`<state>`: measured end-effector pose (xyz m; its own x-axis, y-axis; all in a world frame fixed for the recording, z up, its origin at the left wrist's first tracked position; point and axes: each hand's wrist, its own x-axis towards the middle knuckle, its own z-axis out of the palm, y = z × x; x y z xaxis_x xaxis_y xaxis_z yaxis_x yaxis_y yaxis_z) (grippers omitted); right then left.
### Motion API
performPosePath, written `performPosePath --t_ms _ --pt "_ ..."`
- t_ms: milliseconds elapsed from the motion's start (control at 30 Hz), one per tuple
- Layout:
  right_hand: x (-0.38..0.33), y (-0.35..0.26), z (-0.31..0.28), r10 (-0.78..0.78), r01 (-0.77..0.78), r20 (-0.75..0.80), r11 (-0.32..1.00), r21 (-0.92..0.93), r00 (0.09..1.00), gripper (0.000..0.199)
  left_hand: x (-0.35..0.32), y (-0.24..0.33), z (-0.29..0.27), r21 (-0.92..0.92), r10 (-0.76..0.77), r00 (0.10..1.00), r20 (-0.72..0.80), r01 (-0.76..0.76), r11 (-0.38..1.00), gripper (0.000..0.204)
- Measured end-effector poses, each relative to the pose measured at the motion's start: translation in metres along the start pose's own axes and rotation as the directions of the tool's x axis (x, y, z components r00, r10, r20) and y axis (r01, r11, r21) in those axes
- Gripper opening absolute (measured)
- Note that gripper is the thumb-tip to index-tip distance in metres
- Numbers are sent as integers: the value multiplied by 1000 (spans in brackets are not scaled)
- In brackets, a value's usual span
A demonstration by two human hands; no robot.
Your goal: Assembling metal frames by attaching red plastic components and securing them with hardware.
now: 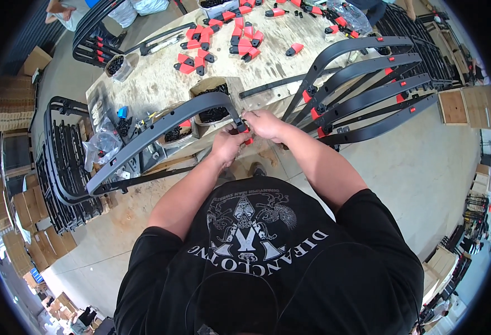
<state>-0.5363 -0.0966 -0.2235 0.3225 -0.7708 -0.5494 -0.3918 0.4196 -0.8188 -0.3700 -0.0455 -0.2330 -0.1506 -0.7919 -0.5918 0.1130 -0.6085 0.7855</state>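
Observation:
A long, dark grey curved frame (157,126) slants across the table's near edge, one end of it between my hands. My left hand (227,147) is closed around that end, where a small red and black end piece (248,140) shows at the fingertips. My right hand (263,125) is pinched close against the same end from the other side. Whatever its fingers hold is hidden. Just beyond the frame stands an open cardboard box (233,88) of small black parts, with a second box of similar parts partly behind the frame.
Several similar curved frames (363,89) lean over the table's right side, and more black frames (61,162) stack at left. Red and black pieces (201,42) lie scattered across the wooden table (145,84). Two other people stand beyond the table. A clear plastic bag (103,142) lies at left.

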Motion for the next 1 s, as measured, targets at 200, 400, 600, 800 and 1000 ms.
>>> performPosePath --t_ms 200,400,600,800,1000 --pt "10 4 11 81 -96 80 972 213 993 48 2 0 -6 39 18 1000 22 -18 999 26" --pt "17 7 4 -215 232 89 928 -290 973 54 27 -25 -22 23 -104 993 55 103 994 25" --pt "15 15 6 -111 97 -166 991 -93 980 60 20 -11 -13 49 -112 993 40 110 993 27" --pt "10 25 5 -184 185 -109 983 -1 977 63 16 -12 -12 -88 -46 997 58 51 995 24" --pt "-5 14 12 -355 327 -193 931 -165 915 59 9 -8 -10 -191 -41 991 125 64 980 32"
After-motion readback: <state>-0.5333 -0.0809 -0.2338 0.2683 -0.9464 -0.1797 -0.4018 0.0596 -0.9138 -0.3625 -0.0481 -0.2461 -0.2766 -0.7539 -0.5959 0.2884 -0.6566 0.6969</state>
